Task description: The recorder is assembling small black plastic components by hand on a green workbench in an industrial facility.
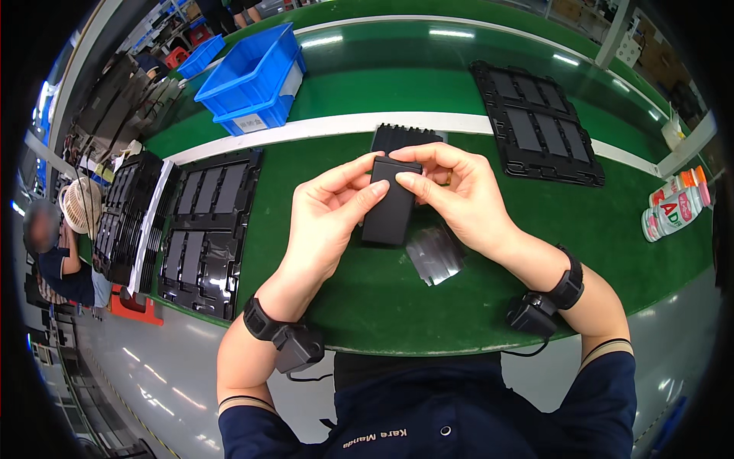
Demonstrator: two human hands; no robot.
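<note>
A slim, matt black rectangular block (388, 214) sits mid-view above the green worktop (474, 325), its long sides running roughly from 12 to 6 o'clock. The left hand (317, 210) holds it from 9 o'clock and the right hand (470, 199) from 3 o'clock. Both sets of fingers are pinching its upper end: each thumb presses on the broad face while the forefingers curl at the 12 o'clock edge. Such a mirrored hold probably keeps the block from twisting and puts the fine pressure on that end; the lower part is left uncovered, perhaps because it needs no grip.

At 5 o'clock from the block, shiny see-through plastic film (436, 256) lies just beside it, within easy reach of the right hand. A black slotted piece (409, 138) lies beyond the fingertips at 12 o'clock, partly hidden by them.

At 2 o'clock, a black moulded plastic tray (501, 145) holds flat dark grey rectangular pieces (524, 128) in separate pockets, which likely stop them rubbing together. A similar glossy black tray (243, 229) lies near 9 o'clock. An open blue plastic crate (248, 99) stands between 10 and 11 o'clock, apparently set back to free the working area.
</note>
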